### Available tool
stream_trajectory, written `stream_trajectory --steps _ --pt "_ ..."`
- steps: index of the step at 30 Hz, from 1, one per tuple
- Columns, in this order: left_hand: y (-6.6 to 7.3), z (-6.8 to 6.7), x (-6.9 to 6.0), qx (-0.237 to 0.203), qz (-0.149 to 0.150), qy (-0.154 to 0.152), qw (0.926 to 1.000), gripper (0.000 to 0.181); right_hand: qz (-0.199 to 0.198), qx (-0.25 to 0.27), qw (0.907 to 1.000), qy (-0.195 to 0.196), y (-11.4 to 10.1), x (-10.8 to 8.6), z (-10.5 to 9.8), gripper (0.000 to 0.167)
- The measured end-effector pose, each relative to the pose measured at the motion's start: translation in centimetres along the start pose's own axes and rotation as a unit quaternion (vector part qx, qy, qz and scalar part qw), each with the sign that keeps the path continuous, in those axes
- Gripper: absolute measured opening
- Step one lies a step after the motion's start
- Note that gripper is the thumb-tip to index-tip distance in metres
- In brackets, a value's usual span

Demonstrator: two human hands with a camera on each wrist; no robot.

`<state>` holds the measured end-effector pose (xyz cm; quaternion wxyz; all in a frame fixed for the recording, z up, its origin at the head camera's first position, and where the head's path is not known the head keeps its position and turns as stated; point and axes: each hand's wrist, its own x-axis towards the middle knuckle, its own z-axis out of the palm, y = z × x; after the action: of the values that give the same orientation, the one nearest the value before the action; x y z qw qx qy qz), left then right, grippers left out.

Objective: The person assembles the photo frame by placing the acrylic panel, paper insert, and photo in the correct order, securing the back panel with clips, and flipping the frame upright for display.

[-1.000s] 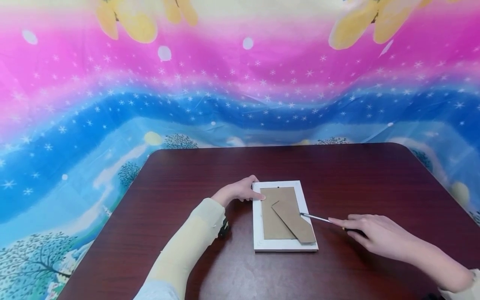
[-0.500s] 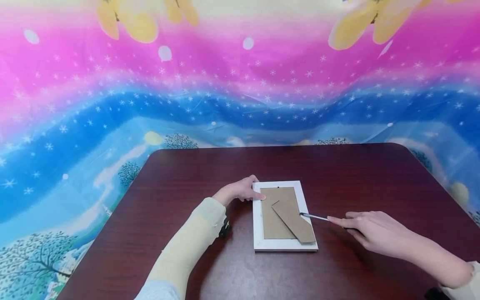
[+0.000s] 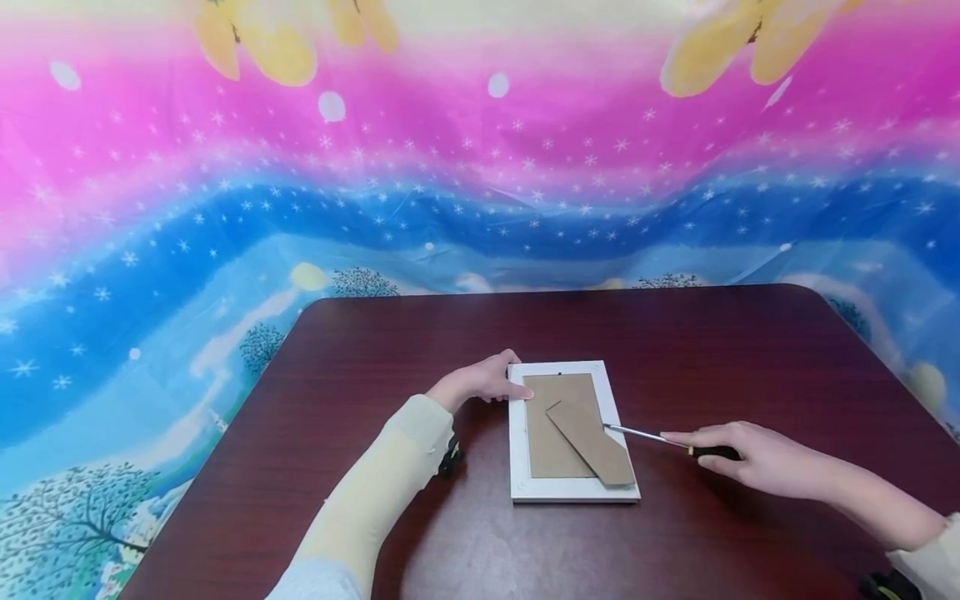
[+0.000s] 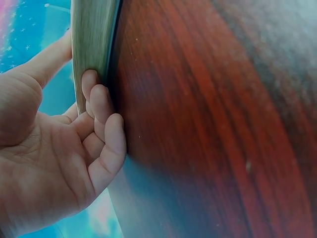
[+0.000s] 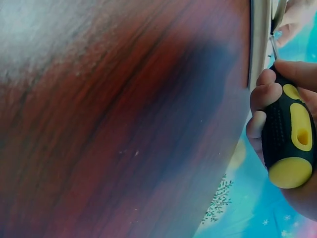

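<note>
A white picture frame [image 3: 519, 442] lies face down on the dark wood table, showing its brown backing board [image 3: 551, 454] and slanted easel leg [image 3: 592, 446]. My left hand [image 3: 483, 379] grips the frame's upper left corner, thumb on top; in the left wrist view its curled fingers [image 4: 115, 136] lie against the side edge [image 4: 91, 39]. My right hand [image 3: 776, 458] holds a screwdriver [image 3: 716, 452] with a black and yellow handle [image 5: 301, 126]. Its metal shaft reaches left, and the tip meets the inner right edge of the frame beside the backing board.
The table [image 3: 390, 342] has rounded far corners. Behind it hangs a pink and blue cloth [image 3: 465, 167] with snowflakes and trees. A dark wrist-worn device [image 3: 450, 457] shows below the left sleeve.
My right hand has turned slightly, and more of the screwdriver's black handle shows. The tip stays at the frame's inner right edge. My left hand has kept its place on the frame.
</note>
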<state>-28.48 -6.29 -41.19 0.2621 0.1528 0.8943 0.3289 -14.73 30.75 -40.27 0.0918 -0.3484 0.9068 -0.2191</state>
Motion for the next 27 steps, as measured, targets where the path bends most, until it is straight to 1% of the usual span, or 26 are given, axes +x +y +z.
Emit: stream_trajectory --steps 2,8,11,15,22,25,27 --pt "0.1 0.0 0.1 -0.002 0.000 -0.001 1.0000 0.047 -0.003 0.009 1.0000 -0.003 0.3 -0.1 0.1 0.043" --pt "0.0 0.1 0.2 -0.010 -0.003 -0.009 0.9999 0.047 -0.002 0.007 1.0000 0.002 0.4 -0.3 0.2 0.043" --pt "-0.1 0.1 0.2 -0.009 -0.002 -0.008 0.9999 0.048 -0.003 -0.022 0.9997 0.009 0.1 -0.1 0.1 0.043" --pt "-0.3 0.1 0.0 -0.003 0.000 -0.004 1.0000 0.048 0.007 -0.065 0.9978 0.015 -0.7 0.2 -0.2 0.046" --pt "-0.1 0.0 0.1 -0.004 -0.007 -0.008 0.9999 0.049 0.019 -0.091 0.9956 0.003 -1.8 0.7 -0.4 0.049" --pt "-0.1 -0.1 0.2 0.001 -0.006 -0.011 0.9999 0.050 0.023 -0.114 0.9932 0.009 -2.3 0.8 -0.4 0.050" --pt "-0.1 -0.2 0.2 0.006 -0.004 -0.012 0.9999 0.052 0.020 -0.138 0.9900 0.016 -2.7 0.8 -0.5 0.050"
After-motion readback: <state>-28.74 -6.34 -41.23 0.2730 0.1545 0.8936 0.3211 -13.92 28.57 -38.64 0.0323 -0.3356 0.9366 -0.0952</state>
